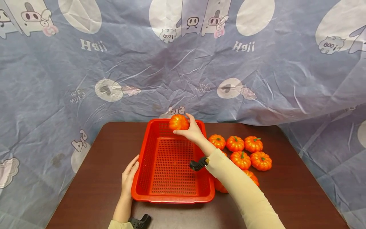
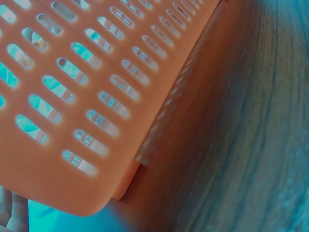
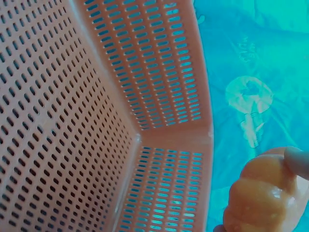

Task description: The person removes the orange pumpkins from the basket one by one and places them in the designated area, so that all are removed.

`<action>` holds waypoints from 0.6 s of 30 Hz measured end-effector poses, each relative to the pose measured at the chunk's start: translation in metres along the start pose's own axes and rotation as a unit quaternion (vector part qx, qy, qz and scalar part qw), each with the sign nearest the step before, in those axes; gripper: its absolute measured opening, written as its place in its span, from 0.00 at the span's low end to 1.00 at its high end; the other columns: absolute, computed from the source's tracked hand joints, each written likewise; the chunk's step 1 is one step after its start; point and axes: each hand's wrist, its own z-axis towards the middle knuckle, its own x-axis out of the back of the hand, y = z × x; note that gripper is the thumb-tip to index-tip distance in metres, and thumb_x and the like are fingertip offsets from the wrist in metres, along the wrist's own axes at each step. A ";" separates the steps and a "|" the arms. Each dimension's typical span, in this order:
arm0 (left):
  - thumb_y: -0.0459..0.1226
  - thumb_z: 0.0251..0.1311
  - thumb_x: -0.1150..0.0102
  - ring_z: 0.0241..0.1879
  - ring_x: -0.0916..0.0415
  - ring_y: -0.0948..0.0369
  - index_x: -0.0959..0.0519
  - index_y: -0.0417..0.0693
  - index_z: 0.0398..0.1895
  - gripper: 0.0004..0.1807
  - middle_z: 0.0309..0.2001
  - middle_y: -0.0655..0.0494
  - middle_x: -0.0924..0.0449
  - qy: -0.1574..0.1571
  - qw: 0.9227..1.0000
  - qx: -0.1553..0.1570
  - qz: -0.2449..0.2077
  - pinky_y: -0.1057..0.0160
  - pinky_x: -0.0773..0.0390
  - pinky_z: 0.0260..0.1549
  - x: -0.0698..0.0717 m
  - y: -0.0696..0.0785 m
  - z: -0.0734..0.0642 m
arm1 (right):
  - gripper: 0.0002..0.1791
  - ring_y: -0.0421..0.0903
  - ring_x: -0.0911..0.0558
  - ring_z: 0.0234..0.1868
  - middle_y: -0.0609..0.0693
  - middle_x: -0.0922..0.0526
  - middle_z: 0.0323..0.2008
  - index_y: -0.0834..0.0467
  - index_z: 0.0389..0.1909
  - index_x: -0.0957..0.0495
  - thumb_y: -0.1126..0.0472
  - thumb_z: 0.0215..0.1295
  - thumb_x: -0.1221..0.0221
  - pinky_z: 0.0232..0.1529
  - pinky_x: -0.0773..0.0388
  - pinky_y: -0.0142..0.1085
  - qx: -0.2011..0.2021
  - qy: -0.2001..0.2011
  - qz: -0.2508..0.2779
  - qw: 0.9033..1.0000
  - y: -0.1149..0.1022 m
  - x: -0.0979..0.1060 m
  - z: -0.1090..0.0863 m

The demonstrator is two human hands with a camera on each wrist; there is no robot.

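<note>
My right hand [image 1: 192,129] grips a small orange pumpkin [image 1: 179,122] between thumb and fingers, above the far end of a red plastic basket [image 1: 171,199]. In the right wrist view the pumpkin [image 3: 263,195] is at the lower right, with fingertips on it, beside the basket wall [image 3: 164,72]. Against the basket's left outer side rests my left hand [image 1: 129,178], its fingers extended along the wall. The left wrist view shows the slotted basket side [image 2: 96,96] close up, with only a bit of the hand [image 2: 12,210] at the corner. No pumpkin lies in the visible part of the basket.
Several pumpkins [image 1: 242,160] sit on the dark brown table [image 1: 297,190] right of the basket, some partly hidden by my right arm. A patterned grey-blue cloth [image 1: 183,70] hangs behind the table and along its sides.
</note>
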 end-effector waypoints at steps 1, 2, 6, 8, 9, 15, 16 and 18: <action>0.37 0.71 0.54 0.47 0.24 0.63 0.37 0.36 0.66 0.24 0.53 0.61 0.24 -0.001 1.000 -0.001 -0.002 0.65 0.23 0.45 0.000 0.000 0.000 | 0.57 0.54 0.31 0.59 0.57 0.39 0.64 0.49 0.72 0.52 0.51 0.44 0.27 0.57 0.32 0.48 0.003 -0.002 -0.001 1.000 0.000 0.003 -0.003; 0.37 0.71 0.55 0.47 0.24 0.63 0.37 0.36 0.66 0.24 0.53 0.61 0.24 -0.002 1.000 -0.001 -0.003 0.65 0.23 0.45 0.000 0.000 0.000 | 0.57 0.54 0.31 0.59 0.57 0.38 0.64 0.49 0.72 0.53 0.51 0.44 0.27 0.56 0.32 0.48 0.007 -0.004 0.000 1.000 0.001 0.006 -0.006; 0.37 0.71 0.55 0.47 0.24 0.63 0.37 0.35 0.66 0.24 0.53 0.62 0.23 0.000 1.000 0.004 -0.008 0.65 0.23 0.45 -0.001 -0.001 0.000 | 0.57 0.53 0.29 0.57 0.55 0.37 0.63 0.47 0.72 0.52 0.52 0.44 0.27 0.54 0.29 0.49 0.021 -0.012 0.016 1.000 0.003 0.018 -0.018; 0.37 0.71 0.55 0.47 0.24 0.63 0.37 0.36 0.66 0.24 0.52 0.62 0.23 0.002 1.000 0.009 -0.008 0.65 0.23 0.45 -0.001 -0.001 -0.001 | 0.55 0.56 0.28 0.56 0.57 0.37 0.63 0.48 0.72 0.52 0.56 0.47 0.28 0.54 0.29 0.50 0.024 -0.021 0.029 0.999 -0.002 0.026 -0.031; 0.37 0.71 0.55 0.47 0.24 0.63 0.37 0.36 0.66 0.24 0.52 0.62 0.23 0.003 1.000 0.010 -0.008 0.66 0.23 0.45 -0.002 -0.001 -0.001 | 0.55 0.57 0.28 0.56 0.57 0.38 0.63 0.48 0.72 0.52 0.56 0.47 0.28 0.53 0.28 0.50 0.025 -0.023 0.034 0.999 -0.003 0.030 -0.036; 0.37 0.71 0.55 0.47 0.24 0.63 0.37 0.36 0.66 0.24 0.52 0.62 0.23 0.000 1.000 0.013 -0.014 0.66 0.23 0.45 -0.002 0.003 -0.001 | 0.53 0.57 0.28 0.57 0.58 0.40 0.65 0.46 0.73 0.52 0.59 0.50 0.29 0.52 0.27 0.48 0.047 -0.031 0.069 0.996 0.009 0.048 -0.057; 0.37 0.71 0.55 0.47 0.24 0.63 0.37 0.36 0.66 0.24 0.52 0.62 0.23 -0.001 1.000 0.014 -0.015 0.66 0.23 0.45 -0.002 0.003 -0.001 | 0.52 0.57 0.28 0.57 0.58 0.40 0.64 0.47 0.72 0.51 0.59 0.50 0.29 0.52 0.27 0.47 0.052 -0.031 0.075 0.995 0.012 0.051 -0.060; 0.37 0.71 0.55 0.47 0.24 0.63 0.37 0.36 0.66 0.24 0.52 0.62 0.23 -0.001 1.000 0.013 -0.013 0.66 0.23 0.45 -0.002 0.003 -0.001 | 0.51 0.56 0.28 0.57 0.58 0.40 0.64 0.47 0.72 0.50 0.59 0.50 0.29 0.51 0.26 0.47 0.056 -0.029 0.078 0.995 0.017 0.057 -0.067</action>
